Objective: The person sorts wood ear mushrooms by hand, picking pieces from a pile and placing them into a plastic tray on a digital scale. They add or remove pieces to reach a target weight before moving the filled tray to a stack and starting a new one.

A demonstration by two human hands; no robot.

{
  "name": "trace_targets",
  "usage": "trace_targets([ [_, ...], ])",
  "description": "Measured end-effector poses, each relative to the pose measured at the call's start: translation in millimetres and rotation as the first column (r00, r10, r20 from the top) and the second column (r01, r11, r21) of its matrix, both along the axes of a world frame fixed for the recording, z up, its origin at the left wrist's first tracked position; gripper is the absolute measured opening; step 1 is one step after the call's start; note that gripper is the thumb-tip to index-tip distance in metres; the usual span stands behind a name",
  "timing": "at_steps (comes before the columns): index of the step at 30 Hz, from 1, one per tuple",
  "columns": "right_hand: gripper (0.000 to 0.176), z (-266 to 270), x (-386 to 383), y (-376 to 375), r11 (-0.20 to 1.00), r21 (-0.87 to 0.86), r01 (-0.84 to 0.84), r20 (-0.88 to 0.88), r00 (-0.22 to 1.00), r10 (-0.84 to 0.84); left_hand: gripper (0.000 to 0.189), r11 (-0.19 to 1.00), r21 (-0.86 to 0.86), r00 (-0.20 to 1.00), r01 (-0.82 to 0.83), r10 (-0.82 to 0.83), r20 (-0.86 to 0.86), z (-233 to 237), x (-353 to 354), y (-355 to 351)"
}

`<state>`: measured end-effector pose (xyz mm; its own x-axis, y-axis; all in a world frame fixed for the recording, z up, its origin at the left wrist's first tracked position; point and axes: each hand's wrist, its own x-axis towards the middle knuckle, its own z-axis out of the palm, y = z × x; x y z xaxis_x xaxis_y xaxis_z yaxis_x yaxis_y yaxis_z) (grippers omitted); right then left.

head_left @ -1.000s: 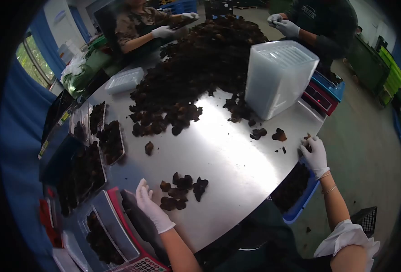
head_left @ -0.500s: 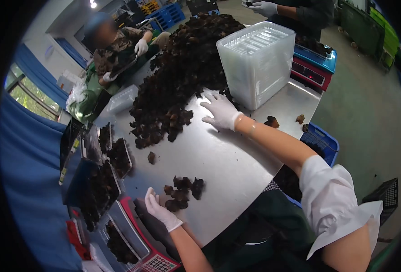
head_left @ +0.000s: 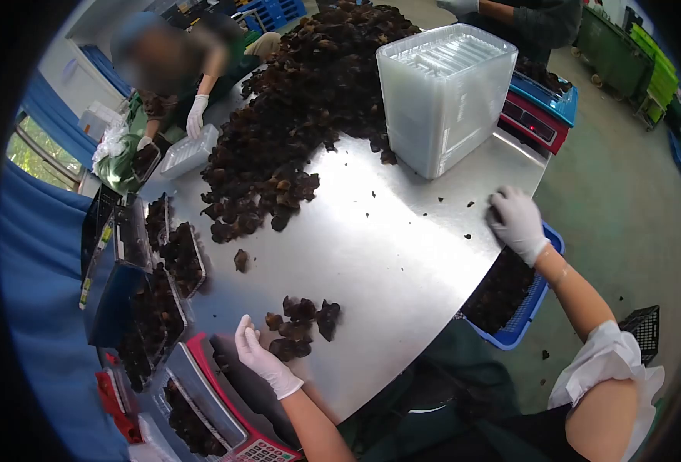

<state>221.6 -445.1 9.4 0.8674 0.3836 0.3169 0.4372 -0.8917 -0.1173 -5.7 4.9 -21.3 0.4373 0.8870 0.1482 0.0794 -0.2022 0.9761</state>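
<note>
My right hand, in a white glove, is at the right edge of the metal table, above a blue basket of dark pieces. Its fingers are curled down around dark brown dried fungus pieces, which show only partly at the fingertips. My left hand, also gloved, hovers by the near left side with fingers loosely bent and nothing visible in it. Just beyond it lies a small group of dried fungus pieces. A single piece sits farther off.
A large fungus heap covers the table's far side. A stack of clear plastic trays stands beside a red-and-blue scale. At the left are filled trays and a red scale. Co-workers' gloved hands work across the table.
My right hand has swung from mid-table to the right edge; the loose pieces there are off the tabletop. My left hand has barely moved. The co-worker at far left has leaned forward over a tray.
</note>
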Motion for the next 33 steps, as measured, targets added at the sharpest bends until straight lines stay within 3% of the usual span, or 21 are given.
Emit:
trace_targets([
  [1, 0.018, -2.5, -4.1, -20.2, 0.998, 0.038, 0.045, 0.086, 0.995, -0.049, 0.030, 1.000, 0.005, 1.000, -0.001, 0.001, -0.007, -0.7, 0.3, 1.5],
  [3, 0.019, -5.7, -6.4, -52.3, 0.972, 0.125, 0.202, 0.050, 0.977, -0.209, 0.030, 1.000, -0.012, 1.000, -0.012, 0.012, 0.010, 0.9, 3.1, 0.0],
  [5, 0.022, 6.4, -11.3, -57.3, 0.960, 0.155, 0.233, 0.125, 0.959, -0.253, 0.029, 1.000, -0.003, 0.999, -0.021, 0.021, -0.026, 3.5, 3.7, -1.1],
  [7, 0.026, 19.5, -10.0, -32.4, 0.980, 0.175, 0.093, 0.298, 0.944, -0.143, 0.029, 1.000, 0.003, 1.000, -0.024, 0.024, -0.019, 3.3, 4.1, -0.6],
  [9, 0.030, 32.8, -14.8, 17.5, 0.951, 0.282, -0.122, 0.057, 0.992, 0.110, 0.029, 1.000, 0.014, 1.000, -0.023, 0.023, -0.019, 2.0, 3.7, -1.1],
  [10, 0.031, 29.1, -17.8, 50.2, 0.868, 0.433, -0.241, -0.084, 0.948, 0.306, 0.028, 1.000, 0.006, 1.000, -0.016, 0.017, -0.013, 1.5, 3.4, -1.1],
  [11, 0.033, 7.2, -18.6, 85.3, 0.702, 0.603, -0.379, -0.034, 0.867, 0.498, 0.028, 1.000, 0.001, 1.000, -0.014, 0.014, -0.004, 1.6, 2.5, 0.0],
  [12, 0.039, 5.5, -27.0, 125.0, 0.605, 0.690, -0.396, -0.098, 0.778, 0.620, 0.027, 1.000, 0.004, 1.000, -0.007, 0.007, 0.014, 1.0, 1.1, 0.3],
  [14, 0.048, 3.1, -37.2, 194.7, 0.577, 0.639, -0.509, -0.135, 0.664, 0.735, 0.027, 1.000, -0.025, 0.998, -0.011, 0.013, 0.066, -0.8, -1.8, 0.5],
  [17, 0.057, -22.8, -25.1, 268.1, 0.593, 0.628, -0.504, -0.158, 0.664, 0.731, 0.026, 0.998, -0.055, 0.988, -0.010, 0.019, 0.151, -6.8, -5.0, 3.5],
  [19, 0.067, -24.5, -13.3, 290.2, 0.878, 0.233, -0.418, -0.315, 0.822, 0.475, 0.026, 0.998, -0.054, 0.983, -0.009, 0.019, 0.180, -6.5, -4.3, 1.9],
  [20, 0.074, -44.6, -4.8, 293.5, 0.901, 0.226, -0.371, -0.241, 0.874, 0.421, 0.026, 0.998, -0.063, 0.980, -0.008, 0.020, 0.198, -5.7, -4.0, 0.8],
  [22, 0.076, -26.8, -0.2, 267.4, 0.950, 0.173, -0.259, -0.298, 0.906, 0.301, 0.026, 0.999, -0.039, 0.981, 0.001, 0.006, 0.195, -5.1, -6.3, 0.4],
  [24, 0.074, -31.0, 10.7, 225.6, 0.977, 0.179, -0.114, -0.165, 0.976, 0.144, 0.026, 1.000, -0.030, 0.978, 0.004, 0.002, 0.208, -5.8, -6.9, -0.4],
  [26, 0.069, -24.8, 11.7, 169.5, 0.984, 0.176, 0.028, -0.313, 0.949, 0.029, 0.026, 0.998, -0.053, 0.981, 0.025, -0.014, 0.193, -2.6, -5.0, -2.7],
  [28, 0.066, -34.8, 2.9, 115.0, 0.986, 0.025, 0.163, -0.242, 0.958, -0.152, 0.026, 0.999, -0.045, 0.985, 0.022, -0.014, 0.169, 3.3, -6.6, -5.2],
  [30, 0.064, -33.6, -10.0, 57.9, 0.980, -0.041, 0.194, -0.201, 0.959, -0.198, 0.026, 0.999, -0.041, 0.987, 0.020, -0.014, 0.158, -2.4, -5.3, -2.8],
  [33, 0.061, -48.8, -21.9, -27.9, 0.923, -0.017, 0.384, -0.126, 0.915, -0.383, 0.025, 0.994, -0.108, 0.988, 0.007, 0.009, 0.151, 4.7, -6.2, -11.4],
])
